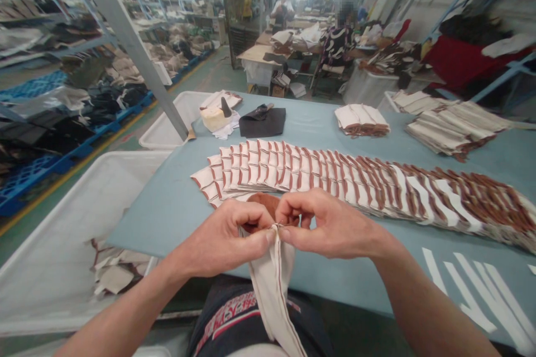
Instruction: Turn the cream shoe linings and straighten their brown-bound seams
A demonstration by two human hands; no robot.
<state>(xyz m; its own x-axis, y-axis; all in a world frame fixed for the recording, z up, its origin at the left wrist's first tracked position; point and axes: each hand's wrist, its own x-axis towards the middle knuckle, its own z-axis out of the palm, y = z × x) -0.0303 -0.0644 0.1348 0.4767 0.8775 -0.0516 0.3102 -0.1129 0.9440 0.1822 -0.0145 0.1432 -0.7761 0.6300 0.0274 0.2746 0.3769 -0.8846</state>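
Observation:
My left hand (243,231) and my right hand (320,223) meet at the front edge of the table, both pinching the top edge of a sewn fabric piece (272,279). The piece is cream outside with a brown inner side showing behind my fingers. Its seam hangs down toward my lap. My thumbs press close together at the seam's top. Just beyond my hands lies a long overlapping row of similar cream and brown pieces (293,167), fanned across the table.
White strips (477,284) lie at the right on the blue table (159,206). A black cloth (263,121), a yellowish roll (215,117) and stacked pieces (362,119) sit toward the back. A white bin (46,268) with scraps stands left, near a metal post (129,39). A person (337,39) sits farther off.

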